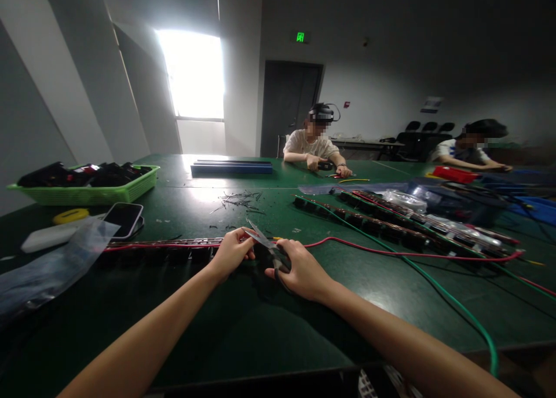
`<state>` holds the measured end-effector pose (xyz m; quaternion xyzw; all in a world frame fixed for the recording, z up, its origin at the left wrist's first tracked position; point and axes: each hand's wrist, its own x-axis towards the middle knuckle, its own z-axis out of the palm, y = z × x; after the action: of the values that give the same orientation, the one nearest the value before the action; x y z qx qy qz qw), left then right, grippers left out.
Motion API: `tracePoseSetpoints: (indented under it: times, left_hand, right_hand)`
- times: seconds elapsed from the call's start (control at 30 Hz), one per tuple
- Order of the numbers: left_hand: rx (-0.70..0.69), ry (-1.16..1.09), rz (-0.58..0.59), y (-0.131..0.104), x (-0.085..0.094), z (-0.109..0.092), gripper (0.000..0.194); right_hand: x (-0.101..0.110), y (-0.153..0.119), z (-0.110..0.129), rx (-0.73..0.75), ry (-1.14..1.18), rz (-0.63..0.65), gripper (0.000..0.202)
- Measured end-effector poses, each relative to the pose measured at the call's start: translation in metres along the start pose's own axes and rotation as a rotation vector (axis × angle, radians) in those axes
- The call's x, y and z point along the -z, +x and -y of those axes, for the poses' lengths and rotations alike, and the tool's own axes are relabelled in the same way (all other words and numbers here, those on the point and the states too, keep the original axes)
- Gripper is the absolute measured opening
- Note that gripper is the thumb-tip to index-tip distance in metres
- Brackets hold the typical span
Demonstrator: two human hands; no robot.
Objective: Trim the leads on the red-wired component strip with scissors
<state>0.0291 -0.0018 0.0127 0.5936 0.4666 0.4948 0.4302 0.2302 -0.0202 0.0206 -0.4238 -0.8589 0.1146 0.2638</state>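
My right hand [304, 269] grips a pair of scissors [263, 240], its fingers around the dark handles and the blades parted, pointing up and left. My left hand [233, 250] is closed in a pinch right beside the blades; what sits between its fingertips is hidden. A long black strip with metal contacts [174, 253] runs leftward along the table from my left hand. Along its top lies a red wire [152, 245]. On the other side of my right hand, another stretch of red wire [369, 249] trails to the right.
Dark clippings [243, 201] lie ahead on the green table [278, 343]. Left are a green basket [87, 196], a phone [124, 219] and a plastic bag [65, 270]. Right are more strips [382, 227] and a green wire [452, 299]. Two people [315, 143] sit across.
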Motion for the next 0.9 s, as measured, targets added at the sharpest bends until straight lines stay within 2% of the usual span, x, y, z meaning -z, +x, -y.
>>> tracePoseSetpoints:
  times: [0.5, 0.9]
  left_hand:
    - [-0.005, 0.001, 0.023, 0.0004, 0.0009, 0.0018, 0.019]
    - [-0.008, 0.005, 0.028, -0.0003, 0.0013, 0.0002, 0.025]
  right_hand:
    - [-0.0018, 0.0000, -0.0023, 0.003, -0.004, -0.006, 0.051]
    - [0.0004, 0.0021, -0.0030, -0.029, 0.081, -0.010, 0.056]
